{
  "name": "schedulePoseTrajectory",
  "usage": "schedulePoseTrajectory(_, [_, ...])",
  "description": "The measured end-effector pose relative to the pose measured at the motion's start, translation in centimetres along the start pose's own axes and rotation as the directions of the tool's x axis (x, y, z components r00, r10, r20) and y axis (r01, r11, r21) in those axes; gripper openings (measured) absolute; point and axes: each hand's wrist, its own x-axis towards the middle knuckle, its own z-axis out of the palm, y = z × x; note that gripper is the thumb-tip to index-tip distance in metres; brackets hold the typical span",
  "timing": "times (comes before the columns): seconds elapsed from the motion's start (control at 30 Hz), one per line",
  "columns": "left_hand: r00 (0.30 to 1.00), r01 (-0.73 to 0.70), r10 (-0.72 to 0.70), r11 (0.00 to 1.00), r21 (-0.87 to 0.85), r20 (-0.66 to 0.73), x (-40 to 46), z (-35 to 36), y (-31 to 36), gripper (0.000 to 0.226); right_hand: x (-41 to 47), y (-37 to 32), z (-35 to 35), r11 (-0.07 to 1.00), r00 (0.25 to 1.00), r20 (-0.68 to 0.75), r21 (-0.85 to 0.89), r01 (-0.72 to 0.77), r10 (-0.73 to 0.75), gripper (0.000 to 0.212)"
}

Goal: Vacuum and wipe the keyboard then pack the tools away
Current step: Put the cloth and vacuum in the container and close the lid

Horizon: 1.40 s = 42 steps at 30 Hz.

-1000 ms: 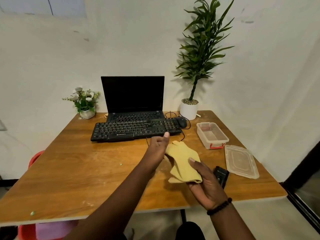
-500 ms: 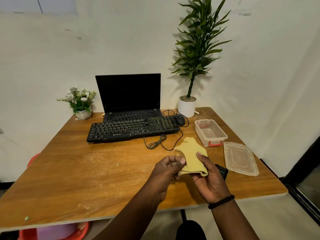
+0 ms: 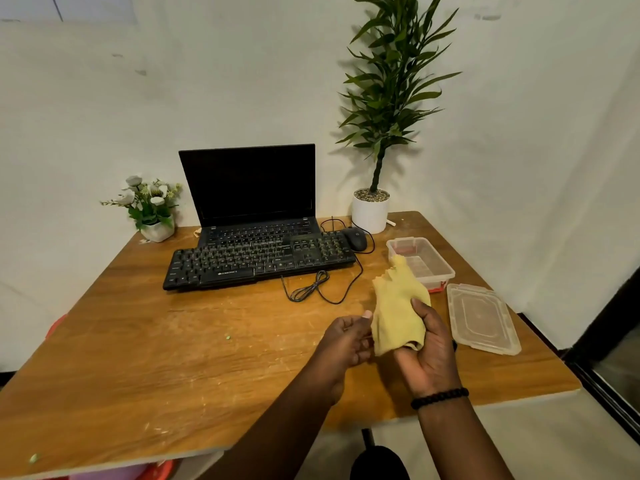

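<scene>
Keyboard (image 3: 258,259), black, lies flat on the wooden table (image 3: 138,358), well beyond the fingertips and to their left, its front edge overlapping the base of the open laptop (image 3: 249,188); its cable (image 3: 311,289) coils between it and the hands. Both hands hover above the table holding the yellow cloth (image 3: 398,306). Right hand (image 3: 427,355) is palm up, its fingers curled around the cloth's lower part, thumb pressed on top. Left hand (image 3: 346,344) pinches the cloth's left edge between thumb and bent fingers. Just past the cloth's upper tip sits the open clear container (image 3: 433,265), and its lid (image 3: 481,318) lies flat to the right of the right-hand fingers.
</scene>
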Motion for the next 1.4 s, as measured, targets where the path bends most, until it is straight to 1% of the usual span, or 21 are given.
schedulePoseTrajectory(0.13, [0.999, -0.022, 0.024, 0.996, 0.082, -0.024, 2.4, 1.3, 0.7, 0.029, 1.2, -1.7, 0.2, 0.998, 0.998, -0.028, 0.028, 0.062, -0.061, 0.032])
schedulePoseTrajectory(0.2, [0.998, -0.043, 0.049, 0.992, 0.116, -0.045, 4.0, 1.8, 0.9, 0.022, 2.4, -3.5, 0.4, 0.993, 0.991, -0.065, -0.053, 0.110, -0.113, 0.034])
schedulePoseTrajectory(0.27, [0.996, -0.057, 0.066, 0.989, 0.138, -0.061, 5.8, 2.5, 1.1, 0.015, 4.1, -5.7, 0.7, 0.970, 0.980, -0.113, -0.199, 0.139, -0.163, 0.036])
schedulePoseTrajectory(0.37, [0.991, -0.076, 0.096, 0.978, 0.194, -0.097, 8.8, 3.9, 1.7, 0.013, 6.7, -8.6, 1.6, 0.864, 0.935, -0.171, -0.460, 0.202, -0.310, 0.031])
schedulePoseTrajectory(0.5, [0.987, -0.059, 0.087, 0.978, 0.202, -0.137, 12.3, 5.8, 2.4, 0.009, 10.2, -11.4, 2.9, 0.697, 0.825, -0.181, -0.646, 0.311, -0.535, 0.026])
schedulePoseTrajectory(0.53, [0.986, -0.055, 0.086, 0.976, 0.210, -0.142, 13.1, 6.2, 2.5, 0.009, 11.2, -11.9, 3.0, 0.604, 0.780, -0.161, -0.731, 0.318, -0.605, 0.026])
schedulePoseTrajectory(0.6, [0.986, -0.047, 0.079, 0.976, 0.212, -0.145, 14.7, 7.0, 2.6, 0.010, 13.5, -12.7, 3.2, 0.308, 0.679, -0.057, -0.917, 0.254, -0.732, 0.032])
schedulePoseTrajectory(0.63, [0.986, -0.042, 0.075, 0.977, 0.211, -0.148, 15.3, 7.3, 2.7, 0.011, 14.5, -12.7, 3.3, 0.140, 0.646, 0.016, -0.972, 0.189, -0.763, 0.033])
schedulePoseTrajectory(0.67, [0.986, -0.037, 0.072, 0.976, 0.216, -0.153, 15.8, 7.6, 2.8, 0.011, 15.5, -12.4, 3.4, 0.000, 0.645, 0.089, -0.991, 0.137, -0.759, 0.033])
schedulePoseTrajectory(0.7, [0.986, -0.035, 0.072, 0.973, 0.227, -0.154, 16.3, 7.8, 2.7, 0.011, 16.3, -11.8, 3.4, -0.126, 0.692, 0.149, -0.988, 0.085, -0.707, 0.032])
schedulePoseTrajectory(0.73, [0.987, -0.032, 0.069, 0.970, 0.241, -0.147, 16.9, 8.0, 2.6, 0.011, 17.2, -11.1, 3.2, -0.251, 0.773, 0.184, -0.967, 0.033, -0.607, 0.032])
schedulePoseTrajectory(0.8, [0.989, -0.020, 0.056, 0.966, 0.258, -0.134, 17.7, 8.3, 2.2, 0.008, 19.0, -9.3, 2.2, -0.531, 0.930, 0.199, -0.847, 0.004, -0.310, 0.031])
schedulePoseTrajectory(0.83, [0.990, -0.011, 0.047, 0.966, 0.257, -0.134, 18.2, 8.4, 2.0, 0.006, 19.6, -8.7, 1.7, -0.650, 0.978, 0.149, -0.759, 0.020, -0.144, 0.031])
schedulePoseTrajectory(0.87, [0.990, -0.002, 0.037, 0.969, 0.248, -0.136, 18.5, 8.4, 1.9, 0.006, 20.1, -8.2, 1.4, -0.755, 0.995, 0.099, -0.654, 0.059, -0.009, 0.033])
schedulePoseTrajectory(0.9, [0.990, 0.003, 0.029, 0.974, 0.226, -0.137, 18.8, 8.5, 1.8, 0.006, 20.4, -8.0, 1.3, -0.822, 0.995, 0.082, -0.561, 0.095, 0.059, 0.037])
schedulePoseTrajectory(0.93, [0.991, 0.007, 0.021, 0.978, 0.206, -0.133, 18.9, 8.4, 1.8, 0.005, 20.7, -8.1, 1.4, -0.850, 0.991, 0.108, -0.511, 0.126, 0.082, 0.040])
schedulePoseTrajectory(1.03, [0.994, -0.003, 0.025, 0.978, 0.208, -0.105, 19.4, 8.0, 1.9, 0.012, 21.5, -9.0, 1.3, -0.791, 0.989, 0.146, -0.608, 0.074, -0.020, 0.044])
schedulePoseTrajectory(1.1, [0.996, -0.013, 0.034, 0.973, 0.229, -0.085, 19.5, 7.9, 1.9, 0.013, 22.1, -9.5, 0.8, -0.795, 0.989, 0.138, -0.606, 0.037, -0.059, 0.047])
schedulePoseTrajectory(1.3, [0.997, -0.055, 0.067, 0.956, 0.287, -0.033, 19.2, 7.6, 2.1, 0.015, 22.6, -9.1, 1.0, -0.873, 0.995, 0.099, -0.486, 0.031, -0.019, 0.047])
schedulePoseTrajectory(1.37, [0.996, -0.068, 0.083, 0.954, 0.293, -0.039, 19.0, 7.4, 2.1, 0.016, 22.9, -9.2, 1.1, -0.856, 0.994, 0.096, -0.508, 0.098, 0.056, 0.040])
schedulePoseTrajectory(1.4, [0.995, -0.072, 0.089, 0.953, 0.294, -0.045, 18.9, 7.2, 2.1, 0.015, 23.1, -9.3, 1.0, -0.803, 0.992, 0.080, -0.583, 0.126, 0.097, 0.039])
